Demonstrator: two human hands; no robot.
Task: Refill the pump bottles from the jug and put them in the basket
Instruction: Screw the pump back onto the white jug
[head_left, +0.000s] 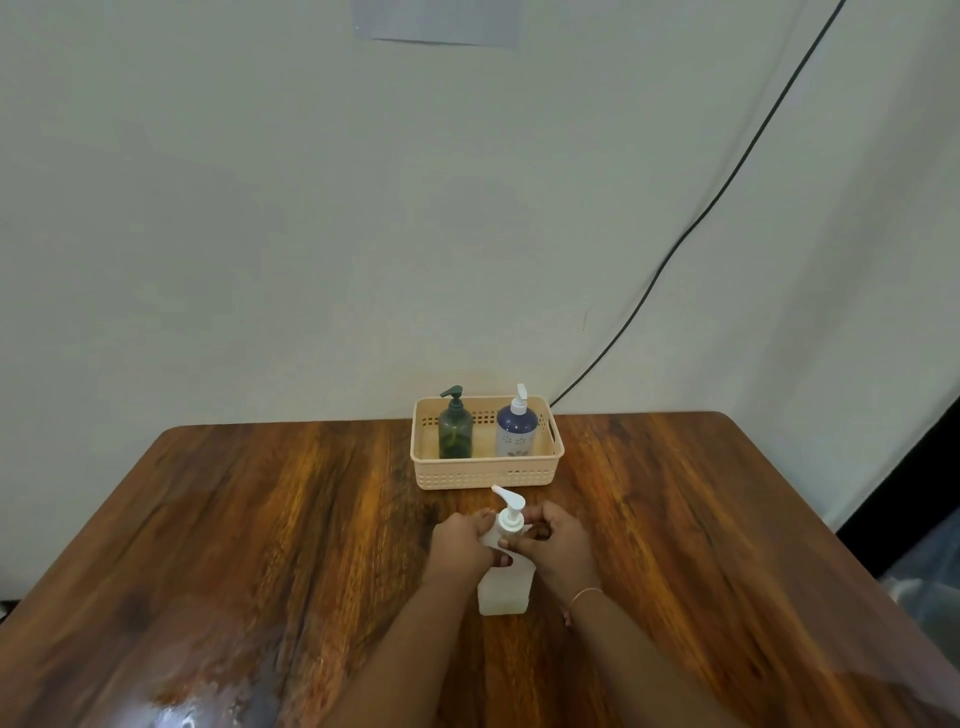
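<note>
A clear square pump bottle (505, 592) with a white pump head (510, 506) stands on the wooden table in front of me. My left hand (462, 543) grips its shoulder from the left. My right hand (556, 540) holds the neck and pump collar from the right. Behind it, a beige slotted basket (488, 475) holds a dark green pump bottle (455, 428) on the left and a blue-and-white pump bottle (516, 428) on the right, both upright. No jug is in view.
The wooden table (260, 519) ends at a pale wall just behind the basket. A black cable (675, 249) runs down the wall to the right of the basket. Glare lies on the table's near left.
</note>
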